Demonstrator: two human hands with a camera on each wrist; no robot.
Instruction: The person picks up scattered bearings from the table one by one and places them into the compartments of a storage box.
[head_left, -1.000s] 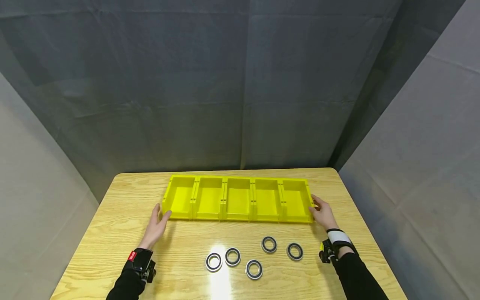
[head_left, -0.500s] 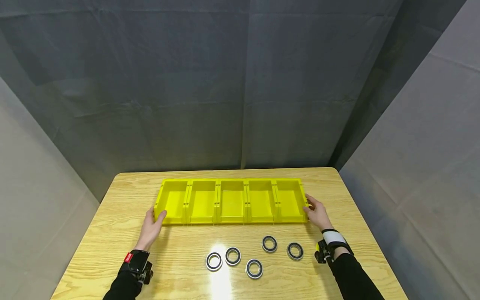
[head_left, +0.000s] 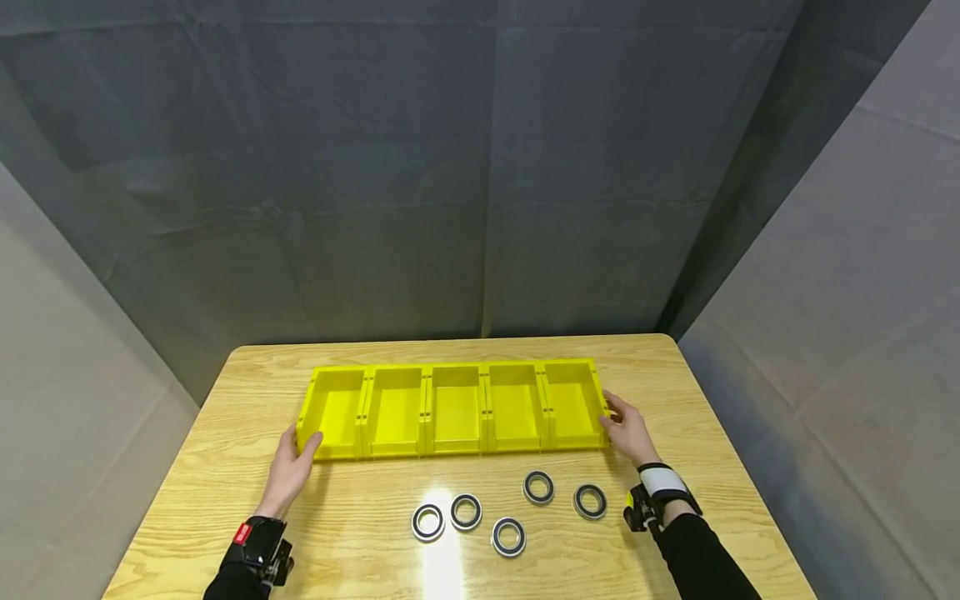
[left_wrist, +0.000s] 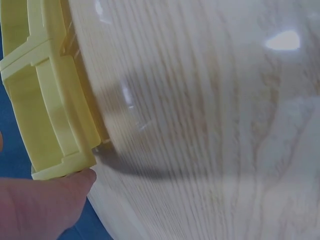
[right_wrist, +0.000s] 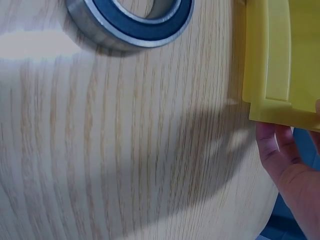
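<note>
A long yellow divided storage tray (head_left: 453,447) with a row of compartments lies across the table. At its left end my left hand (head_left: 288,473) holds the front corner, thumb at the front and fingers along the end wall. In the left wrist view the thumb (left_wrist: 55,200) lies against the corner of the tray (left_wrist: 82,112). My right hand (head_left: 630,431) grips the opposite end; in the right wrist view its fingers (right_wrist: 272,150) press the end wall of the tray (right_wrist: 277,55). The compartments hold nothing.
Several ball bearings lie flat in front of the tray, among them a left one (head_left: 428,509), a front one (head_left: 508,523) and one at the right (head_left: 590,490), nearest my right hand. The wooden table (head_left: 360,533) backs onto a dark cloth (head_left: 337,208).
Both hands have moved left and slightly towards me, and the yellow tray has shifted with them. The left hand has closed in on the tray's end. The bearings have stayed in place.
</note>
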